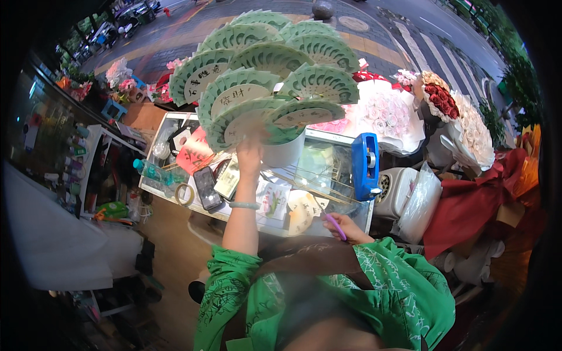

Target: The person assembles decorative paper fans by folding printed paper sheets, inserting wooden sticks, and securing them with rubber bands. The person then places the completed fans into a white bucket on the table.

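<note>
In front of me rises a bouquet of folded fans made of green banknotes, several with cream paper centres that bear writing. It stands in a white round container. My left hand, with a pale bangle at the wrist, reaches up to the lowest fan; its fingers are blurred, and whether they grip the fan cannot be made out. Low on the right, my right hand holds scissors by a purple handle. Their blades point towards cream fan-shaped paper pieces on the table's near edge.
Thin wooden sticks lie across the glass-topped table. A blue tape dispenser stands at right. A smartphone, tape roll and plastic bottle sit at left. Rose bouquets crowd the far right.
</note>
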The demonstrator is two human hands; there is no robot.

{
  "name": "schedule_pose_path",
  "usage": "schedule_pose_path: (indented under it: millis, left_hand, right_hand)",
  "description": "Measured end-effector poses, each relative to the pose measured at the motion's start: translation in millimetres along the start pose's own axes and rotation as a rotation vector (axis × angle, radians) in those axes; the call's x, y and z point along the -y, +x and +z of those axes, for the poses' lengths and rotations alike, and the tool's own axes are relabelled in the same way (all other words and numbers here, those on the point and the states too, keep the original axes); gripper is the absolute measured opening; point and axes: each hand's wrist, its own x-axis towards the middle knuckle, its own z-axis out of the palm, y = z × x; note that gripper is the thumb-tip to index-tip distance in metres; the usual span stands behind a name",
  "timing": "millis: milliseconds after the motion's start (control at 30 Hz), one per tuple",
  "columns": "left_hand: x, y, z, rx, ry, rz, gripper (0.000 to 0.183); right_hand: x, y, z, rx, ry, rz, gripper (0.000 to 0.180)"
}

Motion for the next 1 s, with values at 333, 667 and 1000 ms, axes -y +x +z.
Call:
schedule_pose_path:
  millis: [333,667,1000]
  left_hand:
    - [-0.3,-14.1,23.9,-0.056,0.132,0.084,0.032]
    - [30.5,-19.7,15.7,-0.296,0.369,0.214,0.02]
    - [14.6,-27.1,29.4,-0.343,0.564,0.29,0.017]
  right_hand:
    - [-14.2,2.3,-6.6,0.062,0.009,-0.106,0.035]
    - [-19.3,-1.1,-5.3,0.04,0.027,-0.135,0.033]
    - [-16.8,-0.5,-8.8,0.051,0.047,-0.109,0.033]
